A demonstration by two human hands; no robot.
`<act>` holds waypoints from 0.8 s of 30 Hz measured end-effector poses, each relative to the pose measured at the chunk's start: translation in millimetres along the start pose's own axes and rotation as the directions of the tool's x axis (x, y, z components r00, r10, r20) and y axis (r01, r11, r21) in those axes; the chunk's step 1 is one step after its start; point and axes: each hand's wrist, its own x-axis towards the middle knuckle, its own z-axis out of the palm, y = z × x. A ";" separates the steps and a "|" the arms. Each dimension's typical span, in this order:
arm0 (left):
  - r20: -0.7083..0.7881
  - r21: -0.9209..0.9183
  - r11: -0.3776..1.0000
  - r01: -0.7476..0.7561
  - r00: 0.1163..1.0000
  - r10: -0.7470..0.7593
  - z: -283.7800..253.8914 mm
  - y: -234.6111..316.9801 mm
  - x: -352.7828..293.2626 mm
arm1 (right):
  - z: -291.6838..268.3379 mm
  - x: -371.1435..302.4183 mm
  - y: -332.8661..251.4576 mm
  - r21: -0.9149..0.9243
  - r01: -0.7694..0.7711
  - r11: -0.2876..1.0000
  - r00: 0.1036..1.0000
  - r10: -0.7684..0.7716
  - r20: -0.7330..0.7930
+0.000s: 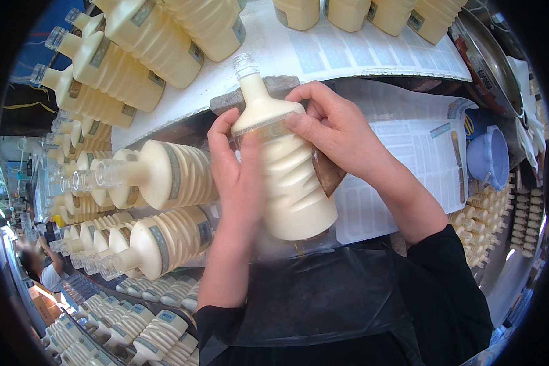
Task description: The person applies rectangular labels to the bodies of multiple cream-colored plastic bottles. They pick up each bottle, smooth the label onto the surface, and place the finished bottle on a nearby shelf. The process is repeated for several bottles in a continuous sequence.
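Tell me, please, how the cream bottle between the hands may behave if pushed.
The bottle is probably stiff: its ridged body shows no sagging. Its clear, glassy mouth may chip if knocked. Its rounded base suggests it could roll.

No wording can be read clearly. The cream bottle (300, 204) at centre has a narrow label band (269, 129) across its shoulder; bottles (121, 72) at upper left carry grey-blue labels (100, 53); a similar strip (440, 130) lies on the pale sheet (372, 210) right of centre.
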 end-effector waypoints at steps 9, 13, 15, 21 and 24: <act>-0.034 0.072 0.997 -0.001 0.999 0.004 0.8 -0.9 6.7 | 2.6 1.3 3.1 -0.007 -0.011 1.000 0.998 0.010 -0.059; -0.041 0.063 0.998 0.001 0.999 0.002 1.8 -2.1 6.6 | 2.9 2.8 4.2 -0.020 -0.006 1.000 0.999 0.005 -0.050; -0.036 0.058 0.998 -0.004 0.999 0.006 2.6 -2.0 7.0 | 3.1 3.9 7.5 0.038 0.017 0.999 0.998 -0.015 -0.053; -0.038 0.077 0.997 -0.025 0.999 0.028 1.8 -3.7 6.4 | 3.6 0.1 -5.0 -0.150 -0.014 0.989 0.998 0.005 -0.062; -0.039 0.062 0.997 -0.054 0.998 0.056 2.9 -3.2 6.5 | 3.9 2.4 2.8 -0.035 0.022 0.999 0.998 -0.024 -0.054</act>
